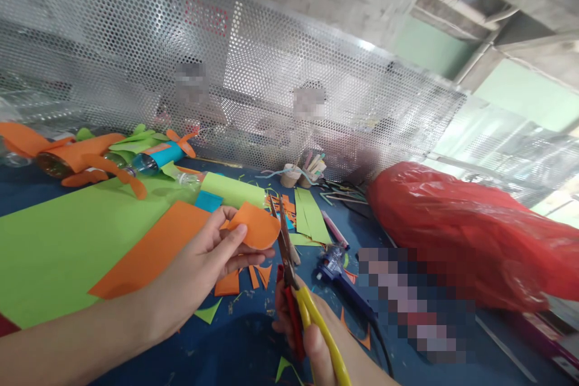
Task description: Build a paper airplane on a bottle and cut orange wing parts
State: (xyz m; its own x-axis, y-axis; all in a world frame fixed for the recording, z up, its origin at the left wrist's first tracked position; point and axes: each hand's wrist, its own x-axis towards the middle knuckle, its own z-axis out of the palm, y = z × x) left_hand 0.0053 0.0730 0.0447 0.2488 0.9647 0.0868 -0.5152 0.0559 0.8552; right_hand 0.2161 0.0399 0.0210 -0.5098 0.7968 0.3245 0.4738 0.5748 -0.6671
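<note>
My left hand [205,265] pinches a rounded orange paper piece [257,226] between thumb and fingers, holding it above the blue table. My right hand [312,338] grips a pair of scissors [289,265] with one red and one yellow handle. The blades point up and away, their tips right beside the orange piece's right edge. Small orange offcuts [239,280] lie on the table beneath the hands.
A large green sheet [54,241] and an orange sheet [149,253] lie at left. Paper-wrapped bottles [136,160] sit at the back left, a red plastic bag [461,235] at right. A perforated metal screen [253,72] walls the far side; people sit behind it.
</note>
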